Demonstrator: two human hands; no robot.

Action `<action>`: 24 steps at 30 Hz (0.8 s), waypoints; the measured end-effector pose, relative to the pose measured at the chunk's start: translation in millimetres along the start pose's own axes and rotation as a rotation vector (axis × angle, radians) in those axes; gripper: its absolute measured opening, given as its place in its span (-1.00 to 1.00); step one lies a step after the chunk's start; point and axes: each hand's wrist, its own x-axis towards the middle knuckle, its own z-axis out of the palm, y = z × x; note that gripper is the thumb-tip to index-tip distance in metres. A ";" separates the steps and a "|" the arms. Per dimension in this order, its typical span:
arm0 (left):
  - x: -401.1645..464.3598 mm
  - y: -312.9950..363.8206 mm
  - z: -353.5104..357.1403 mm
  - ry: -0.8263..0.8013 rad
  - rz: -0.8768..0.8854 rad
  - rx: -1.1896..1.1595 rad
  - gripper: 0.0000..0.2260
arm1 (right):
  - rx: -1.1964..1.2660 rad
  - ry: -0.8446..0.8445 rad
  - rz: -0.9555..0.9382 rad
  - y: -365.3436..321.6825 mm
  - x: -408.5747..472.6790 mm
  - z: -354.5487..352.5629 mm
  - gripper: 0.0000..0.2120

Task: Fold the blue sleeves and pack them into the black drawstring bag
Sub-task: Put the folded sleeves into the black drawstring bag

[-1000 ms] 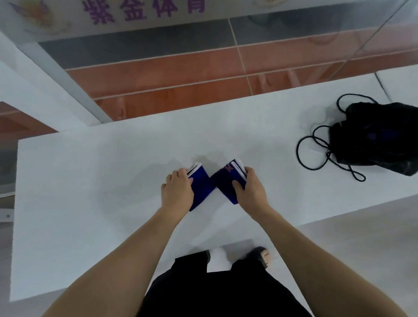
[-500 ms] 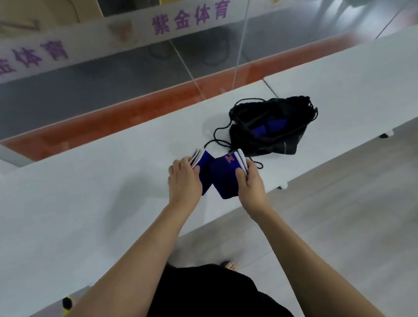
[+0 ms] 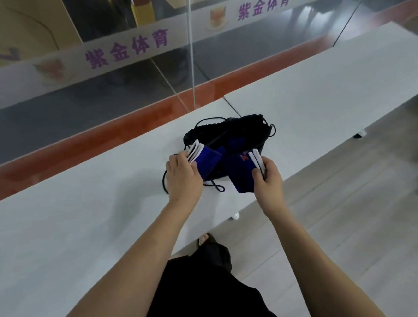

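Folded sleeves held over the bag

My left hand point(image 3: 183, 176) grips one folded blue fabric sleeve point(image 3: 207, 162); my right hand point(image 3: 267, 182) pinches another folded blue sleeve point(image 3: 240, 174); soft black drawstring bag point(image 3: 241, 133) lies beneath on white worktop point(image 3: 82, 218).

Sleeves: deep blue, white ribbed cuffs; left one point(image 3: 209, 162), right one point(image 3: 242, 175) with a small orange-red mark near its cuff. Bag point(image 3: 241, 133): black, black cord, blue showing inside. Surface point(image 3: 83, 230): plain white. Floor strip point(image 3: 258, 72) beyond: orange-red against grey. Banner point(image 3: 192, 22): white, purple characters, orange emblems. Clothing point(image 3: 201, 296): black.
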 end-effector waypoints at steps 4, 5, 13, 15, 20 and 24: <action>47.5 18.7 14.4 0.049 -0.016 -0.021 -0.69 | -0.050 -0.006 -0.074 -22.1 62.1 -6.7 -0.72; 58.2 22.2 18.1 0.056 -0.022 -0.027 -0.70 | -0.064 -0.026 -0.087 -27.5 76.6 -7.4 -0.72; 104.9 27.3 50.5 0.068 -0.160 -0.095 -0.73 | -0.282 -0.283 -0.130 -31.7 173.3 0.3 -0.70; 110.3 22.9 55.8 0.057 -0.189 -0.089 -0.73 | -0.373 -0.390 -0.189 -28.3 190.8 5.6 -0.71; 112.6 20.2 70.2 -0.009 -0.215 -0.052 -0.75 | -0.693 -0.647 -0.466 -11.0 221.9 16.4 -0.72; 113.1 27.4 85.3 -0.045 -0.174 0.007 -0.76 | -0.804 -0.804 -0.501 -1.7 251.8 10.0 -0.71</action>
